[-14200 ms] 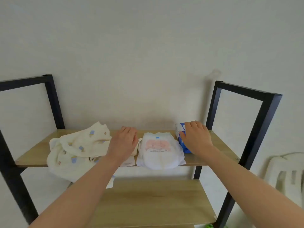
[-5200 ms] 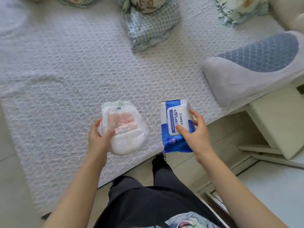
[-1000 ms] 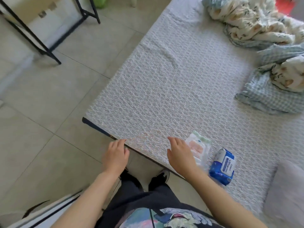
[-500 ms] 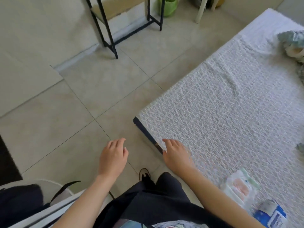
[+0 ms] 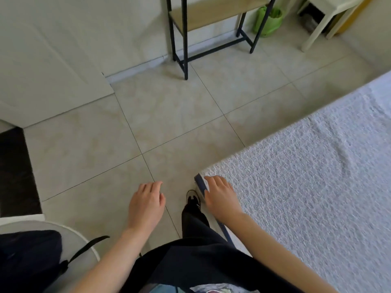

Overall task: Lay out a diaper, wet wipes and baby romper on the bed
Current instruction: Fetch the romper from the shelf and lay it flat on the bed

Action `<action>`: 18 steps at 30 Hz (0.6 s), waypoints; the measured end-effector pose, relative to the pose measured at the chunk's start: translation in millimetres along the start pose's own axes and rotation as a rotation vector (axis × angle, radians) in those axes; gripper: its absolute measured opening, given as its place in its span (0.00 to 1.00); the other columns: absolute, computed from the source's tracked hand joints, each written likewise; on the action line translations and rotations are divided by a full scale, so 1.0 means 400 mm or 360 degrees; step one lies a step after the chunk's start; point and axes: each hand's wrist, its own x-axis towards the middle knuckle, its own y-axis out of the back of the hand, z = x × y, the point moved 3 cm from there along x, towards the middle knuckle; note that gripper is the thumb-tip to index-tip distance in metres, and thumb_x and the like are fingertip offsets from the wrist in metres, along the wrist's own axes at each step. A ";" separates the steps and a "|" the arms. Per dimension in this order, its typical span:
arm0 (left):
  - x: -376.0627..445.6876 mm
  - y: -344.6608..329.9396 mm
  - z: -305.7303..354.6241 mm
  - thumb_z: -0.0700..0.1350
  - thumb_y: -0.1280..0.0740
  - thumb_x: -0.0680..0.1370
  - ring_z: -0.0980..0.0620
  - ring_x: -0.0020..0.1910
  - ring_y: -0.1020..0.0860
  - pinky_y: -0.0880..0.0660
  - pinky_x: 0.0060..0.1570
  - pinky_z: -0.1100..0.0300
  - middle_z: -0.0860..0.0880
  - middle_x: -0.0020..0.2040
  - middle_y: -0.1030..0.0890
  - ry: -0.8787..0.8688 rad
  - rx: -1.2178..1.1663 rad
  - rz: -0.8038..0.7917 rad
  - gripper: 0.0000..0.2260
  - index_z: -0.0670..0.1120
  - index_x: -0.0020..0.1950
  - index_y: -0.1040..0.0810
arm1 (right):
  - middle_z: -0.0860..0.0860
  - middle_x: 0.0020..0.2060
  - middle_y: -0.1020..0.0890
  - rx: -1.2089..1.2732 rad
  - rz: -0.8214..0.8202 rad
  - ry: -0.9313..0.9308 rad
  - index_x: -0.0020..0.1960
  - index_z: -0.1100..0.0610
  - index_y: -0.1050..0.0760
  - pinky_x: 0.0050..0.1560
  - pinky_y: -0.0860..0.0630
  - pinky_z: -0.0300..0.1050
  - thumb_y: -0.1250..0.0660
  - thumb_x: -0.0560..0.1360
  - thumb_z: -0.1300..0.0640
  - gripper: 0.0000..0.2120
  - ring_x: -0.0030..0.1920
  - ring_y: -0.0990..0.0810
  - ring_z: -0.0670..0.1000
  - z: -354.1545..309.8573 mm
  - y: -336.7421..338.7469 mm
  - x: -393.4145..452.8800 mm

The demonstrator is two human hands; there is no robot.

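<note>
Beige tile floor (image 5: 169, 115), black-frame shelf (image 5: 209, 12) w/ wood board by wall.

Your left hand (image 5: 146, 205) hangs empty and loosely spread over the tiled floor (image 5: 173, 115), your right hand (image 5: 220, 196) likewise empty above the near corner of the white-covered bed (image 5: 313, 176), with the black-framed shelf (image 5: 208, 12) standing against the far wall beside a green bag (image 5: 268, 21).

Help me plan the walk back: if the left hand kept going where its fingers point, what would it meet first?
Nothing close: the left hand points up-frame over bare tiled floor. Further along, roughly, stands the black metal shelf, though depth is unclear.
</note>
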 end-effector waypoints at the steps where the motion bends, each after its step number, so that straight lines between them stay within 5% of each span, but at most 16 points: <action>1: 0.030 0.012 0.001 0.38 0.29 0.73 0.45 0.46 0.20 0.21 0.37 0.53 0.46 0.47 0.17 0.0017 -0.0002 0.0004 0.13 0.40 0.57 0.21 | 0.53 0.64 0.26 -0.0010 -0.0005 0.0014 0.69 0.58 0.34 0.67 0.36 0.46 0.43 0.79 0.58 0.19 0.66 0.32 0.55 -0.003 0.018 0.033; 9: 0.315 0.134 0.017 0.39 0.30 0.74 0.44 0.48 0.20 0.20 0.39 0.51 0.46 0.47 0.17 0.0038 -0.0036 0.0092 0.12 0.41 0.57 0.21 | 0.56 0.57 0.21 -0.0121 0.0051 0.0177 0.64 0.62 0.27 0.60 0.26 0.52 0.34 0.73 0.60 0.20 0.59 0.23 0.59 -0.006 0.170 0.314; 18: 0.588 0.186 -0.008 0.39 0.31 0.74 0.44 0.52 0.20 0.21 0.42 0.53 0.46 0.52 0.17 -0.0050 -0.0086 0.0094 0.14 0.41 0.59 0.22 | 0.54 0.69 0.30 -0.0128 0.0011 0.0132 0.72 0.59 0.38 0.69 0.37 0.48 0.42 0.80 0.54 0.23 0.71 0.36 0.56 -0.021 0.264 0.553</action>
